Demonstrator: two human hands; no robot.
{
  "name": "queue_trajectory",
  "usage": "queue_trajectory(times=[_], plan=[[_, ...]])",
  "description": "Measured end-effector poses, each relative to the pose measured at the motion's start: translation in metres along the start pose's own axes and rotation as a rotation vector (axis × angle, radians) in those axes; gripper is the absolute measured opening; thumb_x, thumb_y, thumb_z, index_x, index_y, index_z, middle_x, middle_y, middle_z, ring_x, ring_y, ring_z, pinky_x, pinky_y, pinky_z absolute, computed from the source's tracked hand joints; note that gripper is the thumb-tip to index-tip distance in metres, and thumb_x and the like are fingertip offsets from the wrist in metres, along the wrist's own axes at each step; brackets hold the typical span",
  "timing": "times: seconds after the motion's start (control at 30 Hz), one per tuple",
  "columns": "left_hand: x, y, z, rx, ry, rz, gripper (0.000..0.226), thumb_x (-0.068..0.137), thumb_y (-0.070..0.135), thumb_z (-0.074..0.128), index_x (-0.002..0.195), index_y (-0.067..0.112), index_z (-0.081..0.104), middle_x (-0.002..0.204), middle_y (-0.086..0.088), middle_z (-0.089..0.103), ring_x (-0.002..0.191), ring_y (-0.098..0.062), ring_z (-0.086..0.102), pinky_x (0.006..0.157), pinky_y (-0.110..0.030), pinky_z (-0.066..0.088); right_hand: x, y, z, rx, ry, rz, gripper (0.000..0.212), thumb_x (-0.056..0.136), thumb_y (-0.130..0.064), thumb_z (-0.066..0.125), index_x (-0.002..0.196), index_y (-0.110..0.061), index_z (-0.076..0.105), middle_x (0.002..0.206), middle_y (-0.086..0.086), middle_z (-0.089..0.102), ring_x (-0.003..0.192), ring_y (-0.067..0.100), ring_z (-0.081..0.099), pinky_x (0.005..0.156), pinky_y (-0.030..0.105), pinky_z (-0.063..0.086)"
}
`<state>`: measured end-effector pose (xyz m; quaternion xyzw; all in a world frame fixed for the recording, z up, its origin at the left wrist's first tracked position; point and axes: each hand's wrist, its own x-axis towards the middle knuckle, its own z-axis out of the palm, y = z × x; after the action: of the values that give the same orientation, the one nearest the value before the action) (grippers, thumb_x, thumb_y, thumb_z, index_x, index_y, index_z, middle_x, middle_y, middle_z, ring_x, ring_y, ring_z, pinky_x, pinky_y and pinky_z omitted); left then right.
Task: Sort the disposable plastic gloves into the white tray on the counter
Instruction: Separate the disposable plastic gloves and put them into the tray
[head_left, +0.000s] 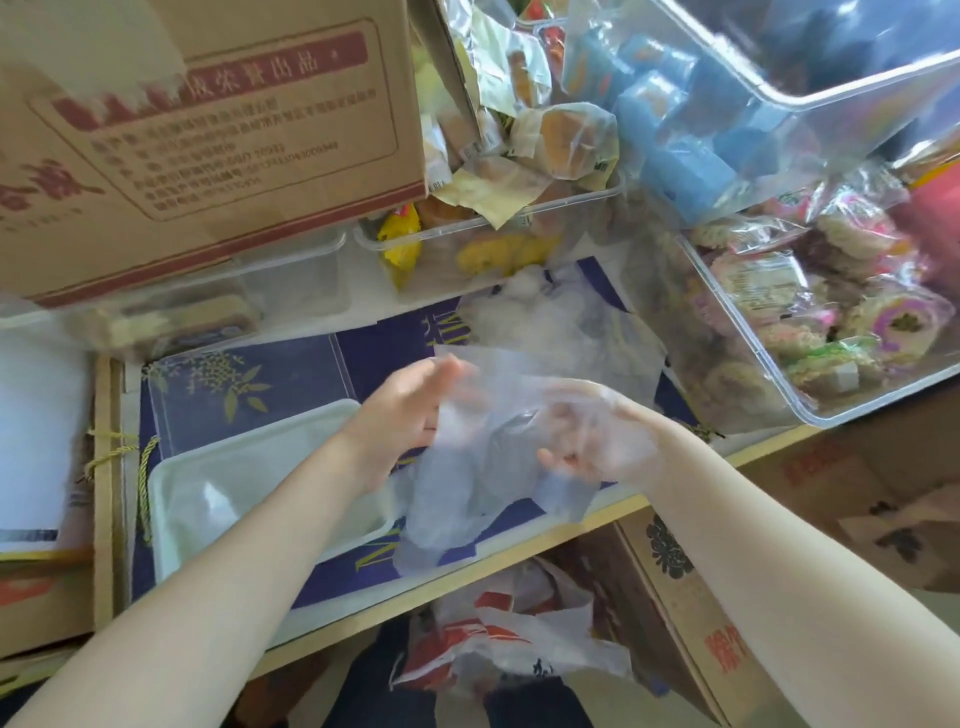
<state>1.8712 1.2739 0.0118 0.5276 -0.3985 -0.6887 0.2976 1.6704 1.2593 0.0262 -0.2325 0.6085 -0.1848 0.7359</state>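
Now glove (498, 457) between both hands

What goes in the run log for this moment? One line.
left hand: holding gloves | right hand: holding gloves | white tray: beside left forearm

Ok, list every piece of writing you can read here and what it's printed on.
Cardboard box: red banner of Chinese characters, too blurred to quote; smaller lines and numbers below unreadable.
Blue mat: partial gold lettering, unreadable.
Lower-right carton: red characters, cut off.
Snack labels: too small.
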Motion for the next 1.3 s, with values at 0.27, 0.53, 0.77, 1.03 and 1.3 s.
queue_trajectory(times=[0.27, 0.53, 0.77, 1.03, 1.3], plan=[[0.017, -0.042, -0.002, 0.209, 0.127, 0.011, 0.012, 0.082, 0.004, 0.067, 0.086, 0.016, 0.065, 0.073, 0.006, 0.068, 0.062, 0.0, 0.063, 0.064, -0.017, 0.052, 0.047, 0.025, 0.008, 0.102, -0.213, 0.145, 0.045, 0.095, -0.014, 0.039, 0.072, -0.018, 0.077, 0.088, 0.001, 0.072, 0.073, 0.01, 0.068, 0.063, 0.023, 0.051], [0.036, -0.054, -0.009, 0.257, 0.242, 0.013, 0.017, 0.083, 0.005, 0.066, 0.071, 0.016, 0.065, 0.056, 0.011, 0.065, 0.056, -0.006, 0.058, 0.06, -0.022, 0.047, 0.063, 0.024, -0.022, -0.233, 0.167, -0.187, 0.068, 0.091, -0.064, 0.025, 0.117, -0.015, 0.063, 0.12, -0.001, 0.062, 0.111, 0.012, 0.056, 0.096, 0.029, 0.037], [0.038, -0.046, -0.017, 0.192, 0.254, 0.004, 0.017, 0.086, 0.004, 0.06, 0.074, 0.015, 0.06, 0.066, 0.0, 0.059, 0.05, -0.006, 0.048, 0.048, -0.016, 0.04, 0.062, 0.007, -0.029, -0.612, -0.018, -0.439, 0.024, 0.083, -0.018, 0.069, 0.107, -0.016, 0.065, 0.102, 0.0, 0.07, 0.088, 0.004, 0.065, 0.085, 0.016, 0.05], [0.055, -0.032, -0.02, -0.147, 0.169, -0.193, 0.011, 0.086, 0.026, 0.062, 0.092, 0.018, 0.061, 0.089, -0.008, 0.072, 0.074, -0.018, 0.067, 0.06, -0.027, 0.052, 0.095, 0.037, -0.013, -0.966, 0.148, -0.605, 0.095, 0.07, -0.028, 0.08, 0.145, -0.016, 0.023, 0.148, 0.009, 0.023, 0.133, 0.023, 0.029, 0.109, 0.032, 0.028], [0.072, -0.028, -0.033, -0.002, 0.42, -0.008, 0.017, 0.093, 0.011, 0.053, 0.079, 0.015, 0.062, 0.082, -0.004, 0.069, 0.07, -0.019, 0.065, 0.06, -0.026, 0.05, 0.109, 0.046, -0.004, -0.836, 0.412, -0.61, 0.072, 0.084, -0.012, 0.065, 0.144, -0.01, 0.025, 0.098, 0.006, 0.056, 0.092, 0.024, 0.055, 0.088, 0.037, 0.044]])
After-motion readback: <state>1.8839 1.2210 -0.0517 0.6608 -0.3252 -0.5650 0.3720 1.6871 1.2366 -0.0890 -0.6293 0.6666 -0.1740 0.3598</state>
